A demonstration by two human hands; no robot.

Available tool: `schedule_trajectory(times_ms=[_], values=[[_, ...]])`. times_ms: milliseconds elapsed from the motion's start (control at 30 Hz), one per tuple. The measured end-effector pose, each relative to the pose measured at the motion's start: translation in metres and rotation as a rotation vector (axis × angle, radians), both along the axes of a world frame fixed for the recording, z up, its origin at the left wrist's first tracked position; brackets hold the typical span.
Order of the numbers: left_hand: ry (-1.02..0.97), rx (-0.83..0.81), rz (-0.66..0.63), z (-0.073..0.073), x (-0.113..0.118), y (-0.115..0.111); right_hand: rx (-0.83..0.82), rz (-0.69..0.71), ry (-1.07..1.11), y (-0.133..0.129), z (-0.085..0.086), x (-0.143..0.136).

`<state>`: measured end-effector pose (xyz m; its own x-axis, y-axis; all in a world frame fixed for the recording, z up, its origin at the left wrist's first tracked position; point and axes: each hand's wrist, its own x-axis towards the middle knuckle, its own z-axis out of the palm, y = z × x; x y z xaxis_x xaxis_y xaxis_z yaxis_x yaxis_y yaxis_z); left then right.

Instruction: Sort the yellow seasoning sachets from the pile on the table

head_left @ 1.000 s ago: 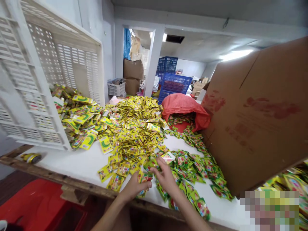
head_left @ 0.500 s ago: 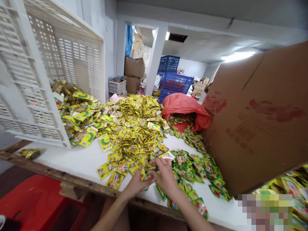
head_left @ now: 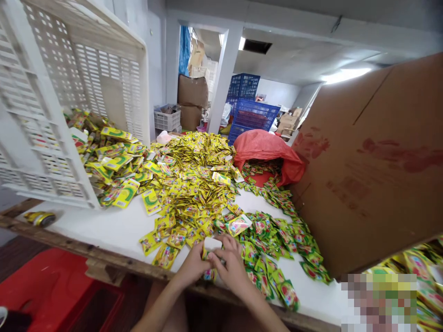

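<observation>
Cupping a small white-ended box near the close edge of the table, we grip it with our left hand on one side and our right hand on the other, though our fingers hide which way its long axis runs. Just beyond the right hand, and nearer to it than to the left, a loose carton lies aslant, pointing from near left to far right, with green packets to its right and yellow packets heaped to its left.
</observation>
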<state>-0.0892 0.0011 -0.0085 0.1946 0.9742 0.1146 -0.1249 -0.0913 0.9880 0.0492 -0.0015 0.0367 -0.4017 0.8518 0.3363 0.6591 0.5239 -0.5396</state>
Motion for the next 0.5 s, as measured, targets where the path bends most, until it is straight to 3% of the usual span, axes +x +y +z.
schedule_trajectory(times_ms=[133,267,367,500], values=[[-0.023,-0.013,0.143,-0.003,-0.006,-0.008,-0.15,-0.068,0.319,0.0,-0.017,0.006],[-0.011,-0.009,0.046,-0.003,-0.014,-0.011,-0.337,-0.086,0.666,-0.005,-0.035,0.008],[0.04,0.003,-0.006,0.001,-0.018,-0.007,-0.329,-0.047,0.633,-0.005,-0.036,0.006],[0.061,0.081,0.074,0.008,-0.016,-0.003,-0.239,-0.043,0.605,0.0,-0.032,0.004]])
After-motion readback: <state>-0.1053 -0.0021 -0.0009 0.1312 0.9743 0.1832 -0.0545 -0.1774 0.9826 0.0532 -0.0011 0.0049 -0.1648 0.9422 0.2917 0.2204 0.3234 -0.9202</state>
